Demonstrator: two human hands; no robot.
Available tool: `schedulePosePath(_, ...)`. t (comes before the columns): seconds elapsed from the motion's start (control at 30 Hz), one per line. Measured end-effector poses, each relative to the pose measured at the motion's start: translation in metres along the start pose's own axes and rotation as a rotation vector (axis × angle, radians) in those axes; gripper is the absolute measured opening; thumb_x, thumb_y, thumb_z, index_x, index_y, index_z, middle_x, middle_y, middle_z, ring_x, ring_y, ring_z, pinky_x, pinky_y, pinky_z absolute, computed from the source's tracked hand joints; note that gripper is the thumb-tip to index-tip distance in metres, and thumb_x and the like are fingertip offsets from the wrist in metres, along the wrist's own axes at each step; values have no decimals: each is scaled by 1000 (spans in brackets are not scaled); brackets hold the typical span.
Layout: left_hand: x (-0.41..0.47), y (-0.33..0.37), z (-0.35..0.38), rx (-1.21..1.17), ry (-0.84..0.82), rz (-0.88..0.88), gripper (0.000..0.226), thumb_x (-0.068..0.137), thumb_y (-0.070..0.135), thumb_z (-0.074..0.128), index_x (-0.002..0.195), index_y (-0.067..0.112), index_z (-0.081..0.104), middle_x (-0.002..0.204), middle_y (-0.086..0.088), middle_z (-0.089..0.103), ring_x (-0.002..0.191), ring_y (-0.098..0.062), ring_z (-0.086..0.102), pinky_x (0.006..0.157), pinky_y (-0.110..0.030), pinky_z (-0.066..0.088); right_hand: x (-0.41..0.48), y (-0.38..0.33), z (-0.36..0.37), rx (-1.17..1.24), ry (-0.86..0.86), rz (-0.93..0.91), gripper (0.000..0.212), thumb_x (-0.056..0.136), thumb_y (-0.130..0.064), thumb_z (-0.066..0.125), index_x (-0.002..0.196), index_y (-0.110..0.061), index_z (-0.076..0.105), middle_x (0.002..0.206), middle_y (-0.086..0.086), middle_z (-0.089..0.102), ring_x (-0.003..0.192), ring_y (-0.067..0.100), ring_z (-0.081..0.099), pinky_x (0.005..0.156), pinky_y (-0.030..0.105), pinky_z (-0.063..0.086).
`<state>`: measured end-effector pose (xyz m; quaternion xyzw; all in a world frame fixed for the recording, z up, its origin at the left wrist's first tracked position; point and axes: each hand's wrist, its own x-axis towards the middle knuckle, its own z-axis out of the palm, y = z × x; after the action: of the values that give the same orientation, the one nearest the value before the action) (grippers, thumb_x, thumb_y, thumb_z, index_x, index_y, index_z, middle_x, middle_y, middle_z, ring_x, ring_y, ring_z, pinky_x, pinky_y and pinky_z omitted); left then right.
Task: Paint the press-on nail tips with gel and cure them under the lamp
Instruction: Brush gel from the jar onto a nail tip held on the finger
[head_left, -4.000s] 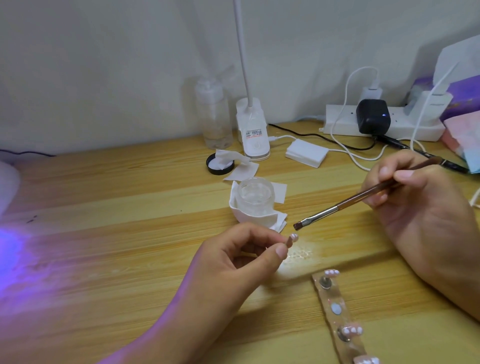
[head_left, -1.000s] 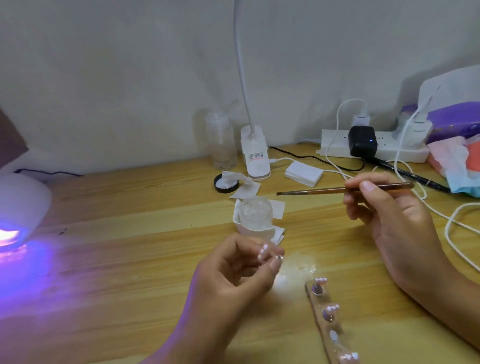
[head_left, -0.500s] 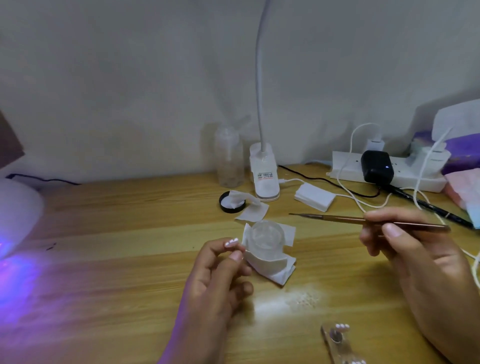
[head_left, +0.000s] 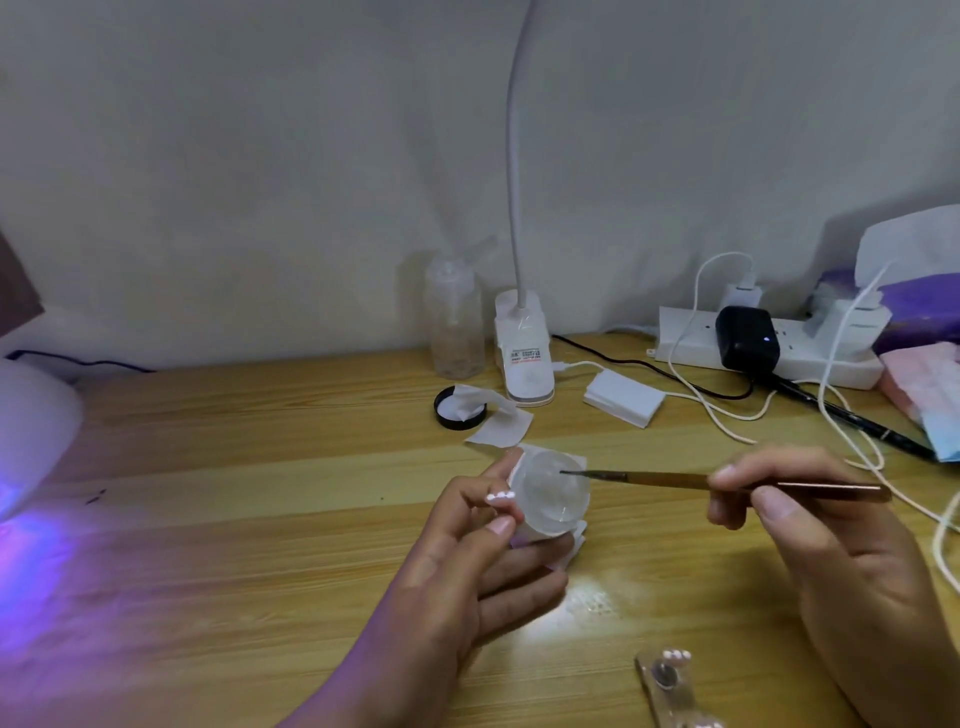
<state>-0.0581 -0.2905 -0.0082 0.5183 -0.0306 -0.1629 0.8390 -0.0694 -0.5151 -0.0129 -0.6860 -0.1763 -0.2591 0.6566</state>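
Nail tip (head_left: 500, 499), white-edged, sits pinched between the thumb and forefinger of the left hand (head_left: 457, 577), just beside the left rim of a small clear jar (head_left: 553, 493) on a wooden desk (head_left: 260, 519). The right hand (head_left: 831, 545) grips a slim brush (head_left: 670, 479) in curled fingers, holding it nearly level, its bristles over the jar's mouth; whether they touch the gel cannot be told. A curing lamp (head_left: 31, 415) glows violet at the far left edge. A strip (head_left: 667, 680) carrying more tips lies near the bottom right. A white desk lamp (head_left: 524, 358), a clear bottle (head_left: 454, 327) and a power strip (head_left: 691, 338) line the wall.
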Motion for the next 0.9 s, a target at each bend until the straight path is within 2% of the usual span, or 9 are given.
schedulePosePath(0.17,-2,-3,-1,66,-25,40,13,83,22,53,79,27,64,136,26,54,108,-31,67,89,-38,56,-4,-3,2,-165,-198,-133,24,90,-14,45,99,-21,65,89,-6,62,84,17,60,77,26,46)
schedulePosePath(0.27,-3,-4,-2,86,-56,53,2,78,29,63,79,29,64,137,25,52,109,-31,67,86,-34,56,-5,-3,3,-284,-268,-165,22,92,-15,45,102,-17,65,95,-7,64,92,18,61,79,34,46)
schedulePosePath(0.43,-4,-6,-4,89,-90,70,9,76,33,63,84,29,64,139,24,50,111,-30,66,86,-31,55,-6,-2,4,-376,-340,-188,22,94,-18,45,105,-18,64,101,-11,64,98,17,61,82,30,46)
schedulePosePath(0.57,-3,-7,-5,88,-83,77,12,76,34,63,86,28,65,141,23,50,112,-31,65,87,-33,55,-6,-1,2,-294,-303,-132,23,93,-19,43,102,-27,63,96,-11,63,95,20,60,82,34,46)
schedulePosePath(0.63,-2,-7,-6,74,-70,76,9,78,30,63,86,27,65,140,24,51,111,-32,66,87,-34,56,-6,-1,0,-232,-264,-111,24,91,-18,42,99,-26,63,93,-9,63,92,21,60,82,34,45)
schedulePosePath(0.77,0,-6,-5,13,-35,60,12,86,20,54,84,25,65,135,23,55,108,-34,67,83,-36,57,-4,-2,-1,-156,-187,-115,24,86,-15,38,90,-22,61,89,-9,60,88,18,57,81,26,45)
schedulePosePath(0.9,1,-4,-2,1,37,22,13,83,23,54,81,27,67,124,12,65,106,-35,68,82,-42,58,-2,0,-4,-70,-113,-83,29,81,-16,38,85,-30,63,83,-10,58,85,17,54,80,22,43)
